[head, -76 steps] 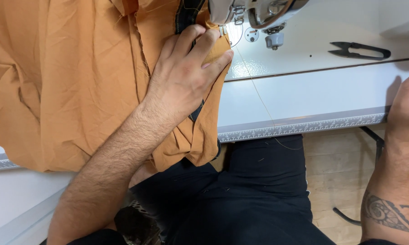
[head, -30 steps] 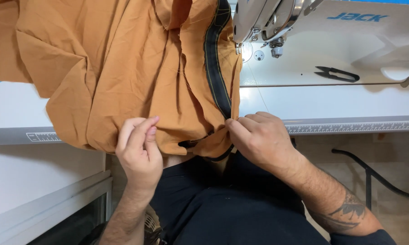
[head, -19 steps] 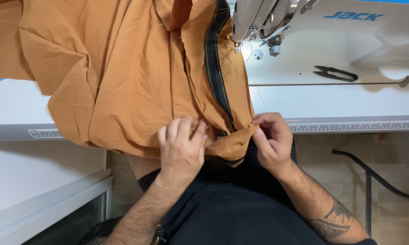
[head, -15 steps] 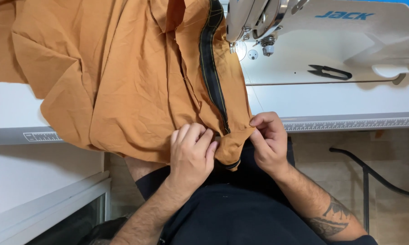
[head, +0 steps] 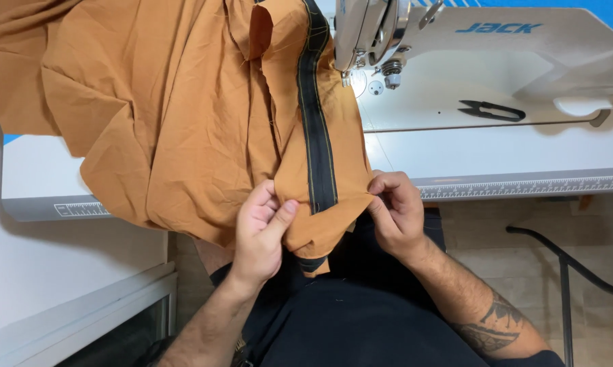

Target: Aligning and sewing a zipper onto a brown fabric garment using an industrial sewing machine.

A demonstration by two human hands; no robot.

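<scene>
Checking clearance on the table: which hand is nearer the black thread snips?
Right. The right hand pinches the orange fabric's edge below and left of the snips; the left hand grips the fabric farther left, beyond the black zipper strip.

Rumpled orange-brown fabric with a black zipper strip drapes over the white sewing table's front edge.

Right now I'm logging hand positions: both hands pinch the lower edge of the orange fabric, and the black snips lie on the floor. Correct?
Not quite. The head view shows the black snips on the white sewing table, not the floor. Left hand and right hand do pinch the orange fabric.
</scene>
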